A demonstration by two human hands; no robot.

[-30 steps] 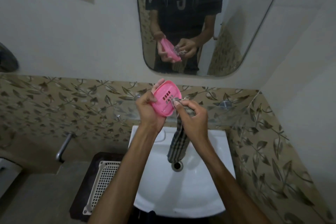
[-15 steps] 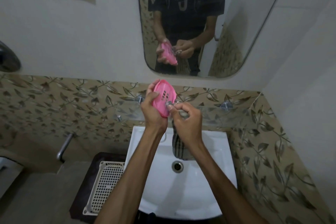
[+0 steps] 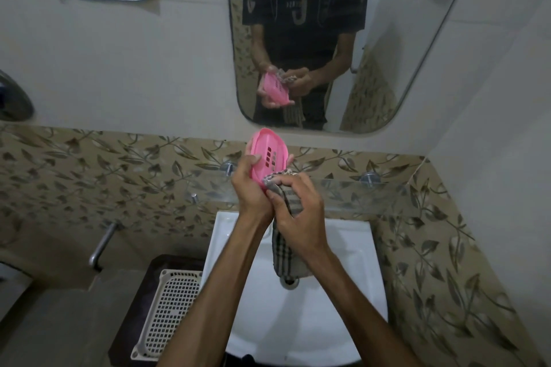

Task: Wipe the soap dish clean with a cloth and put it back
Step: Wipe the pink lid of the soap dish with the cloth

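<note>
A pink oval soap dish (image 3: 268, 152) with drain slots is held up over the sink, tilted with its inside facing me. My left hand (image 3: 249, 188) grips it from the left and below. My right hand (image 3: 298, 202) holds a bunched checked cloth (image 3: 283, 250) and presses its top end against the dish's lower edge. The rest of the cloth hangs down toward the drain. The dish's lower part is hidden by my hands and the cloth.
A white sink (image 3: 298, 322) lies below, its drain (image 3: 289, 281) behind the cloth's tip. A glass shelf (image 3: 372, 197) runs along the leaf-patterned tiles. A mirror (image 3: 387, 39) hangs above. A white perforated basket (image 3: 170, 310) and a metal tap (image 3: 103, 243) are at the left.
The dish has turned so its inside faces me more fully. My right hand with the cloth has slid from the slots down to the dish's lower edge.
</note>
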